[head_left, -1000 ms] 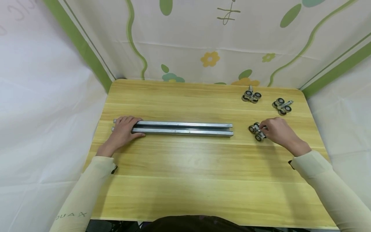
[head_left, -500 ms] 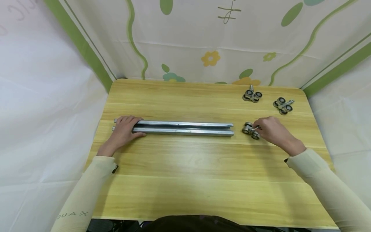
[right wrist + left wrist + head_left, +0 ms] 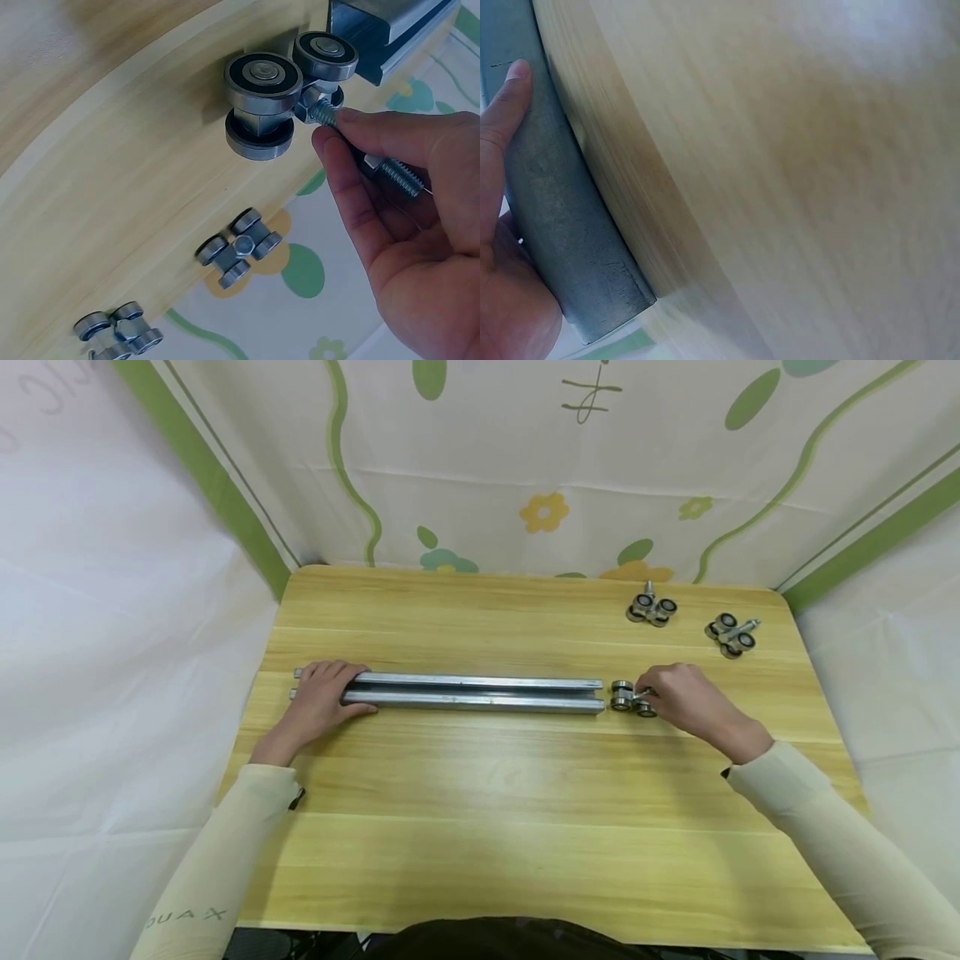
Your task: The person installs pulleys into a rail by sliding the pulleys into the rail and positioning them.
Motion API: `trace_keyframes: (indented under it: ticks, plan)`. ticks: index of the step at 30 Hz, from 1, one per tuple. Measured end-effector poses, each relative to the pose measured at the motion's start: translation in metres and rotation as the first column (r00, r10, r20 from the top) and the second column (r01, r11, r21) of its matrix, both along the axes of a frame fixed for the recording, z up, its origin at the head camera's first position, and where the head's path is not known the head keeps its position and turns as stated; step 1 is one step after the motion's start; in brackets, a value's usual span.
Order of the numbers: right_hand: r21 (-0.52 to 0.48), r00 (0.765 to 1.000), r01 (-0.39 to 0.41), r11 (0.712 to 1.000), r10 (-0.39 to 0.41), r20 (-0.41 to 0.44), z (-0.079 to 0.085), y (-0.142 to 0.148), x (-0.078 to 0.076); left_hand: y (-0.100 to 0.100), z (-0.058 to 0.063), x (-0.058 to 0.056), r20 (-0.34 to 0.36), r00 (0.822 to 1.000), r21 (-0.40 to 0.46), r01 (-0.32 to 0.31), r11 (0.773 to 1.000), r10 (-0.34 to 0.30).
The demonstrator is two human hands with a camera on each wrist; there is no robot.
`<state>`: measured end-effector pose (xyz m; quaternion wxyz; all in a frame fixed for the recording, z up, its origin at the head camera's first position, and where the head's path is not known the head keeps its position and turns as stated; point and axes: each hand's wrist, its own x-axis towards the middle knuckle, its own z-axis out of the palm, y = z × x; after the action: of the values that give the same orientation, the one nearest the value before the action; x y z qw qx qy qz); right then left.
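A long metal C-channel rail (image 3: 480, 700) lies across the table with its slot facing up. My left hand (image 3: 321, 695) grips its left end, thumb along the near side; the left wrist view shows the thumb (image 3: 511, 101) pressed on the rail's side wall (image 3: 562, 195). With my right hand (image 3: 682, 703) I pinch the threaded bolt (image 3: 324, 112) of a four-wheeled roller trolley (image 3: 622, 695). Its wheels (image 3: 262, 79) stand close off the rail's right end, in front of the open channel mouth (image 3: 390, 37).
Two more roller trolleys rest at the back right, one (image 3: 651, 607) near the far edge and another (image 3: 732, 635) farther right, their bolts sticking out. The wooden table (image 3: 480, 827) meets a patterned cloth (image 3: 480, 460) at the back, and white cloth hangs at both sides.
My right hand has carried the roller trolley leftward to the rail's right end, turning it slightly. My left hand and the rail have stayed in place.
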<state>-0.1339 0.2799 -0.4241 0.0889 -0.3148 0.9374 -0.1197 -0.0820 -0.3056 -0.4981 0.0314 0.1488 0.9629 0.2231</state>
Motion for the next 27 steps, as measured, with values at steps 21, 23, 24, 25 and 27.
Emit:
trace_keyframes:
  ticks: [21, 23, 24, 25, 27]
  plan:
    - [-0.042, 0.998, -0.067, 0.997, 0.066, -0.012, -0.004, -0.024, -0.001, -0.001, -0.002, -0.002, -0.003, 1.000, -0.009, -0.001, 1.000, 0.001]
    - [-0.042, 0.997, -0.071, 0.997, 0.071, -0.017, -0.005, -0.024, -0.001, -0.001, -0.001, -0.001, -0.001, 1.000, -0.010, -0.002, 1.000, 0.002]
    - [-0.042, 0.997, -0.074, 0.996, 0.074, -0.020, -0.005, -0.025, 0.000, -0.001, -0.001, -0.001, 0.000, 1.000, -0.010, -0.002, 1.000, 0.002]
    - [-0.042, 0.997, -0.076, 0.996, 0.075, -0.023, -0.005, -0.025, 0.000, -0.001, -0.001, -0.001, 0.000, 1.000, -0.010, -0.002, 1.000, 0.002]
    - [-0.041, 0.996, -0.080, 0.996, 0.079, -0.028, -0.005, -0.024, 0.001, -0.001, -0.001, -0.001, 0.001, 1.000, -0.009, -0.001, 1.000, 0.001]
